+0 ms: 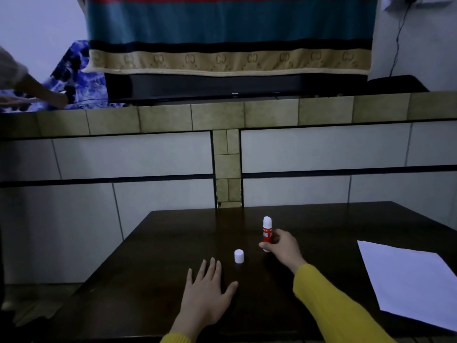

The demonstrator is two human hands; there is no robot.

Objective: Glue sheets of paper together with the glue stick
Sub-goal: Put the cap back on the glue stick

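The red-labelled glue stick with its white tip bared [267,230] is what we are busy with, though we take the scene from its left edge first: there, up on the olive-tiled ledge [217,115], another person's hand and pale sleeve [37,92] rest by a blue-and-white patterned cloth [79,78], well away from our work. Above the ledge hangs a striped blanket in red, teal and tan [230,35]. Lower down, on the dark brown wooden table [153,268], our left hand [206,295] lies flat with fingers straight and spread, gripping nothing. Just beyond its thumb stands the small white cylindrical cap [239,256], upright on the wood and apart from both hands. To the right of the cap our right hand [282,247], in a mustard-yellow sleeve [331,308], has fingers and thumb curled round the lower body of the glue stick, which stands upright (whether its base touches the table we cannot tell). Farthest right, the white sheets of paper [410,285] lie flat near the table's right edge, well apart from the stick.
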